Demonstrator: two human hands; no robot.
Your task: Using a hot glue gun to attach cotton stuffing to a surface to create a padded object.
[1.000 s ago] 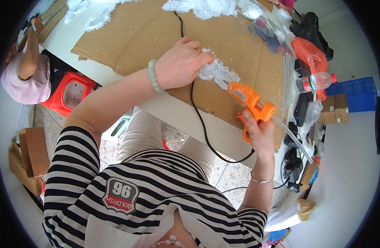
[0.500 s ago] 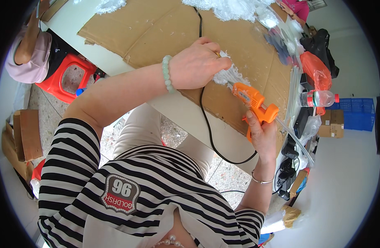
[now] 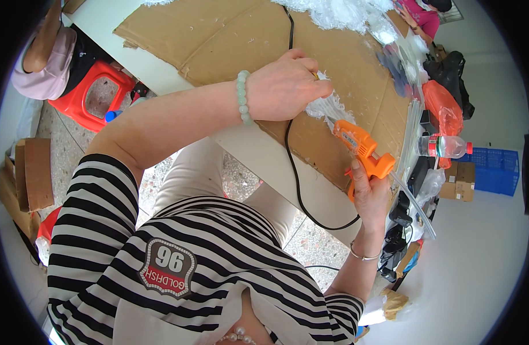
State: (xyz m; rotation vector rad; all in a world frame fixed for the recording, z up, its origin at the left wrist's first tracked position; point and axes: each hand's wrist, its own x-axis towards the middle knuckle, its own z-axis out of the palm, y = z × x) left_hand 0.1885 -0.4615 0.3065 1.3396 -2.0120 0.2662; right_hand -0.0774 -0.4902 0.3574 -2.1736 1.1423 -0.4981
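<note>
Apparent step: gluing. Left hand (image 3: 290,87) pinches white fringed piece (image 3: 330,107) over cardboard (image 3: 224,49) at its ten o'clock; right hand (image 3: 371,195) grips glue gun (image 3: 357,141) at five o'clock. Next move requires steady nozzle (image 3: 332,120) alignment.

Cardboard (image 3: 333,52) leaves room beyond the left hand (image 3: 290,86); the orange glue gun (image 3: 362,147) blocks its right.

Sole view is taken from the wearer's head, facing steeply down over the striped shirt (image 3: 218,253) and forward across the worktop (image 3: 259,154). Camera stands near; coverage is wide (edges bow toward the dark rim), including floor (image 3: 322,248).
</note>
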